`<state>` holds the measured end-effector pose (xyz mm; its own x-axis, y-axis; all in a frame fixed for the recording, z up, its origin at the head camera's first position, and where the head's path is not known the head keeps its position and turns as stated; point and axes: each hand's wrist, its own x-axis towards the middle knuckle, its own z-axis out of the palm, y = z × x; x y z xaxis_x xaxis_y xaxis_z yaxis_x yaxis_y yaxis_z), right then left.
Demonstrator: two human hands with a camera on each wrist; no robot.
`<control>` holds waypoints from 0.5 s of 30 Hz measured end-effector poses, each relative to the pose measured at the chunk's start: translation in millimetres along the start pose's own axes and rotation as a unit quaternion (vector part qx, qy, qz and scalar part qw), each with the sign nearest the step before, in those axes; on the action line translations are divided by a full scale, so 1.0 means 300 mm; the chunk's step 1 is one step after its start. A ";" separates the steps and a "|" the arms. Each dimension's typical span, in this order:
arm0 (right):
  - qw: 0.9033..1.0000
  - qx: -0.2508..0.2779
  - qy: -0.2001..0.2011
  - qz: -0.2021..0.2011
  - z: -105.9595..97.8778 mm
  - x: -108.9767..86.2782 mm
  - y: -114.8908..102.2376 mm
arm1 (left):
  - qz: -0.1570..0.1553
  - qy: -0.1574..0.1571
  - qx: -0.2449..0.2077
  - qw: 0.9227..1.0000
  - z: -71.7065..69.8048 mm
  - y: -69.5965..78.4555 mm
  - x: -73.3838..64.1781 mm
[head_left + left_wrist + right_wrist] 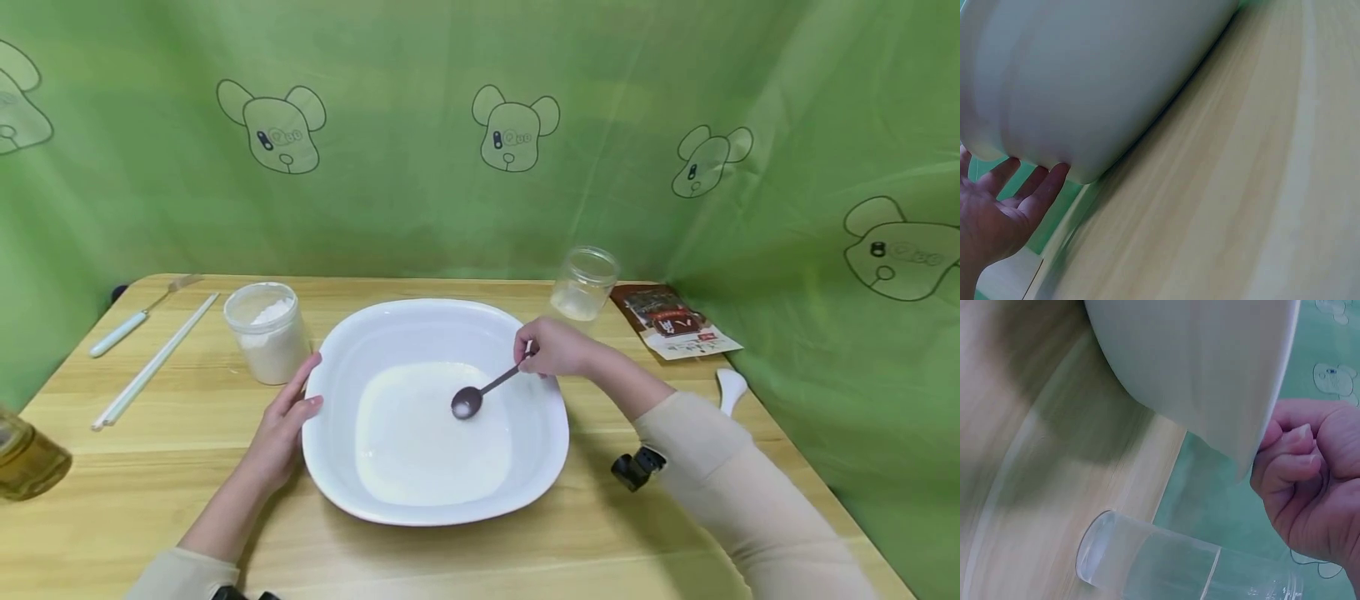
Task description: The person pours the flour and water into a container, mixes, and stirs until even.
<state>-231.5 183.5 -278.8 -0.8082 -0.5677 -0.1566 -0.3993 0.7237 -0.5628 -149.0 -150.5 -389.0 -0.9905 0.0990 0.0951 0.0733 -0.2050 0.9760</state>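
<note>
In the head view a large white basin (337,467) stands mid-table with a whitish layer over its bottom. My right hand (553,346) pinches the handle of a dark brown spoon (491,385) above the basin's right rim. The spoon's bowl is low inside the basin and carries a little white stuff. At the left side my left hand (281,425) rests against the basin, fingers spread. From the left wrist, fingertips (1060,172) touch the basin's outer wall. The right wrist view shows the right hand (1316,469) with curled fingers beside the rim; the spoon is hidden there.
A jar of white powder (272,350) stands left of the basin, near pale chopsticks (161,358) and a blue-handled utensil (120,332). Behind right are a clear jar (581,287), a brown-and-white packet (675,321) and a white spoon (730,387). An amber container (33,462) is at far left.
</note>
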 end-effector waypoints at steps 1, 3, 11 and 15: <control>1.000 -0.003 0.010 0.010 0.001 0.011 0.002 | 0.000 0.000 0.001 1.000 0.000 0.000 0.000; 0.999 -0.009 0.030 0.025 0.008 0.035 0.001 | -0.001 0.002 0.001 1.000 0.000 0.000 0.000; 0.998 0.011 0.047 0.038 0.090 0.132 -0.036 | -0.001 0.003 -0.003 1.000 0.001 0.001 -0.001; 0.999 0.035 0.032 0.010 0.140 0.148 -0.074 | 0.000 0.002 -0.002 1.000 0.003 0.003 0.000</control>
<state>-240.4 125.7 -307.2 -0.8430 -0.5250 -0.1174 -0.3533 0.7049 -0.6150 -148.9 -149.7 -388.0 -0.9910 0.0955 0.0943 0.0727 -0.2092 0.9752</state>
